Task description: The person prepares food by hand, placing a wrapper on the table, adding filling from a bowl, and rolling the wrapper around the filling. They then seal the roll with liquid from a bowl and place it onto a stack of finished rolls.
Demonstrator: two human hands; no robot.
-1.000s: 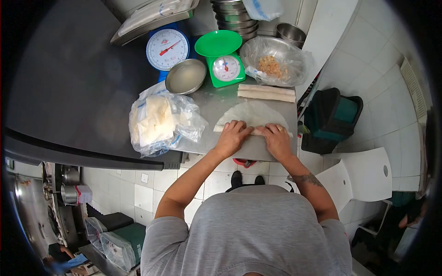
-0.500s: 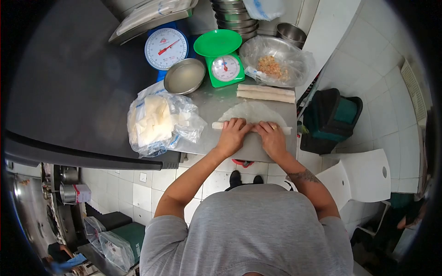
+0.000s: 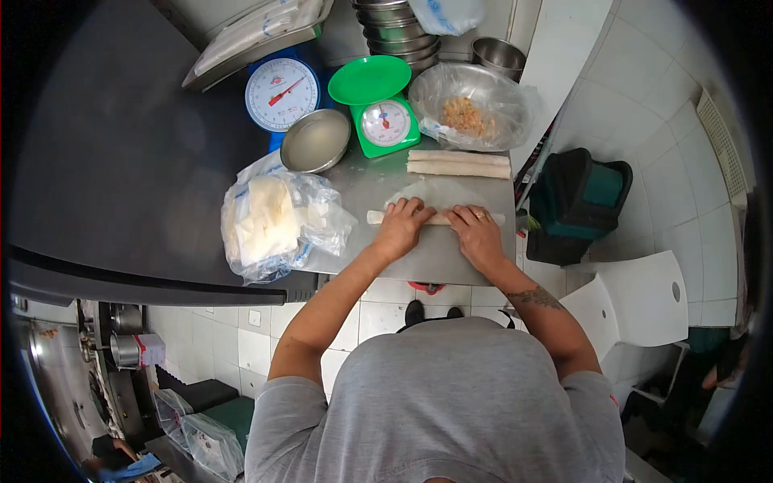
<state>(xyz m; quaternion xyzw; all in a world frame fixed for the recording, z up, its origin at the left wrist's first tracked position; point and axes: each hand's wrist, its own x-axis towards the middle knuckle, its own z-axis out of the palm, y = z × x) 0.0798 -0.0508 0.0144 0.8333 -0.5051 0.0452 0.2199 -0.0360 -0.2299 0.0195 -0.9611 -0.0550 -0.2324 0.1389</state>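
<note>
A long, thin white roll (image 3: 438, 218) lies on the steel table (image 3: 419, 256), with a round, translucent wrapper sheet (image 3: 441, 191) spread behind it. My left hand (image 3: 400, 229) presses on the roll's left part, fingers curled over it. On its right part lies my right hand (image 3: 477, 233), with a ring on one finger, also curled around the roll. The thumbs point toward each other at the middle. Two similar rolls (image 3: 459, 164) rest side by side farther back. Left of my hands, an open plastic bag (image 3: 326, 229) holds a stack of pale wrapper sheets (image 3: 270, 219).
Behind the rolls is a plastic-lined metal bowl (image 3: 515, 92) with orange-pink filling (image 3: 467, 117). A green scale (image 3: 386, 122), a blue scale (image 3: 282, 94) and a metal bowl of cloudy liquid (image 3: 316, 140) stand at the back left. The table's right edge borders a dark green bin (image 3: 580, 201).
Both hands have moved the roll slightly away from me over the wrapper, and less of the sheet shows. The whole view has shifted slightly.
</note>
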